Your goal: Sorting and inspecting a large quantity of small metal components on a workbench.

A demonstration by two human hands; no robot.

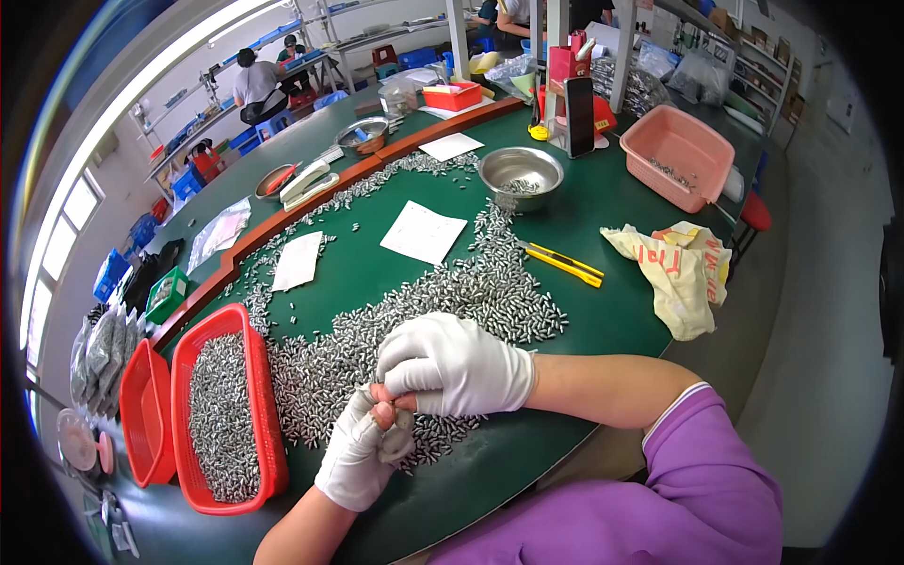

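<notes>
Over a spread heap of small shiny metal pins (490, 292), my two hands meet in white gloves that leave some fingertips bare. My left hand (356, 460) is closed, its thumb and finger pinched together, and greyed glove fingers curl below. From the right, my right hand (461, 363) reaches across with its fingertips pressed against those of the left. Whatever sits between the fingertips is too small or hidden to make out. Left of the hands stands a red plastic basket (273, 414) filled with similar pins.
A second red basket (141, 414) stands farther left. Beyond the heap are paper sheets (423, 233), a steel bowl (508, 184), a yellow utility knife (565, 266), a phone (579, 118) and a pink basket (670, 188). A crumpled bag (683, 292) lies right. A wooden strip (221, 276) edges the green table.
</notes>
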